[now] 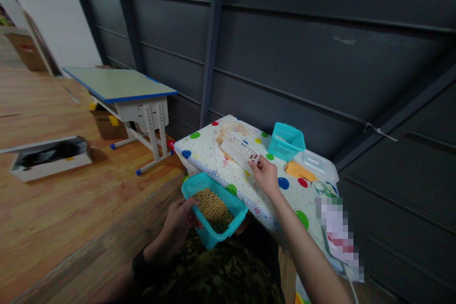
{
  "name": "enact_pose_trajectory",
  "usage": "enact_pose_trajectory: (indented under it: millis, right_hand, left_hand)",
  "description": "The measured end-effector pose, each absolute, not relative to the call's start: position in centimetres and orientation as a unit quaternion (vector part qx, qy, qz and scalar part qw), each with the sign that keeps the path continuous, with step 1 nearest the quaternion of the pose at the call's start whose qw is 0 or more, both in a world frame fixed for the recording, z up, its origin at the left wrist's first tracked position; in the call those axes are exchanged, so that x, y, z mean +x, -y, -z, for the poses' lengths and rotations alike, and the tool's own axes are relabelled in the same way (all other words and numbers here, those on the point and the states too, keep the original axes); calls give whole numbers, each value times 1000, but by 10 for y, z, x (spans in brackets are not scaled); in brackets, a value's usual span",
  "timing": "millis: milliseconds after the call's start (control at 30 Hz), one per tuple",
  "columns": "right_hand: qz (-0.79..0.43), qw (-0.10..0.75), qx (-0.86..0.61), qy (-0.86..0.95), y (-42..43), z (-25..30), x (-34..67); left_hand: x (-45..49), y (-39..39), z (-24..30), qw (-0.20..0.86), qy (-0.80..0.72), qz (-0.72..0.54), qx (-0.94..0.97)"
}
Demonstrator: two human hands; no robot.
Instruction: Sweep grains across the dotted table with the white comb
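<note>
My left hand (183, 216) grips the near left rim of a teal plastic bin (233, 204), which is tilted at the table's front edge. Soybeans (214, 208) lie in it, with something darker green at the near end. Between the fingers of my right hand (265, 173) is the right end of a white slotted plastic strip (238, 153). The strip stands on the tabletop against a spread of pale grains (228, 130), partly hiding them.
On the balloon-patterned tablecloth (203, 154), another teal bin (287, 142), a clear lid (318, 165), an orange cloth (301, 171) and a round green-and-white item (324, 189) lie to the right. A dark panelled wall (285, 57) borders the table. A desk (121, 83) stands left.
</note>
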State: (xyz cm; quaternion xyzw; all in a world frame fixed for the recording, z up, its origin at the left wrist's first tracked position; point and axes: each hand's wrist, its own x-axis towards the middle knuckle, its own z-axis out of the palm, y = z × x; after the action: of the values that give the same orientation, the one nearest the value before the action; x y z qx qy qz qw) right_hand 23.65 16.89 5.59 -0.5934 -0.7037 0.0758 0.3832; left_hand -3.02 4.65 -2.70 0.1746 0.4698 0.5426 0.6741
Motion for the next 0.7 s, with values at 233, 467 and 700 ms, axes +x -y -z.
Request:
enact_pose_trajectory:
  millis: [233, 467, 700]
  right_hand:
    - [-62, 391, -602, 693, -167, -58, 235]
    - [-56, 378, -597, 706, -164, -59, 236]
    - [-54, 366, -592, 715, -163, -58, 236]
  left_hand:
    - [-26, -43, 18, 622, -510, -560, 198]
    - [-26, -44, 19, 620, -514, -560, 194]
    - [-25, -44, 16, 617, -514, -565, 190]
